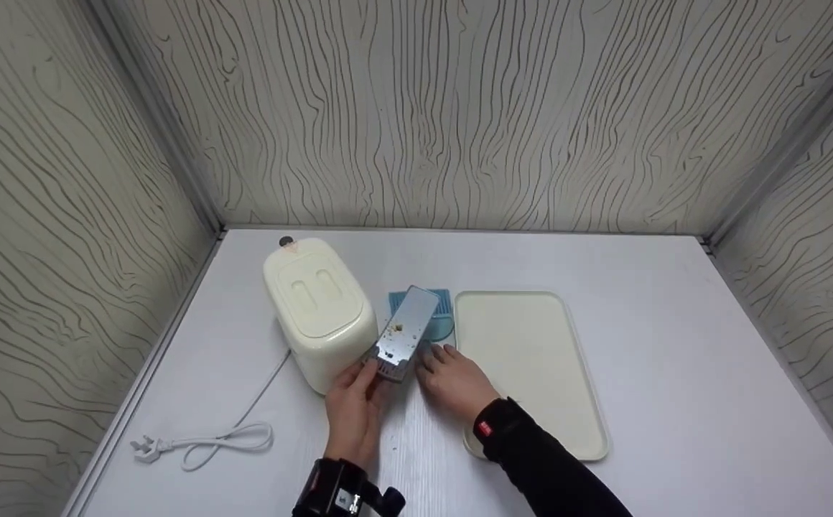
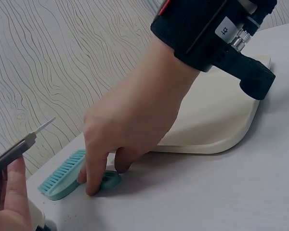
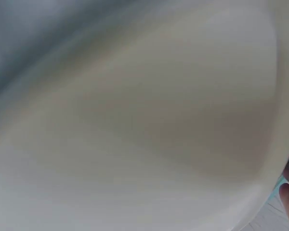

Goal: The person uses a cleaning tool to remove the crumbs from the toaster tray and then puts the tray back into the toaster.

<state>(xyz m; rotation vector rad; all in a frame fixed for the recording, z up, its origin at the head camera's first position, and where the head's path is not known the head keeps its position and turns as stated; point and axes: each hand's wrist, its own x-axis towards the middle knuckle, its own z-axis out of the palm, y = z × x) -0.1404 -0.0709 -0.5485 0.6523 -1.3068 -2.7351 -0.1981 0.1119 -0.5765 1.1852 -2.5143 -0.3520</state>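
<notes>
The left hand [image 1: 355, 411] is gripping the near end of the metal plate [image 1: 413, 316], with fingers and thumb closing on it beside the cream appliance [image 1: 322, 309]. The plate is sitting above the bench [image 1: 661, 345] and is partly overlapping the blue brush [image 2: 62, 179] in the head view. The right hand [image 1: 457, 380] is bending its fingers down to the bench and pinching the brush's handle end; grip firmness is not showing. The brush is lying just left of the cream tray [image 1: 531, 373].

Progress, as judged: the plate is standing outside the appliance, so removal appears complete. Crumbs [image 1: 398, 328] are lying on its surface, so clearing appears outstanding. The brush is resting on the bench, not yet lifted. The white plug [image 1: 148, 449] is lying on the bench, unconnected.
</notes>
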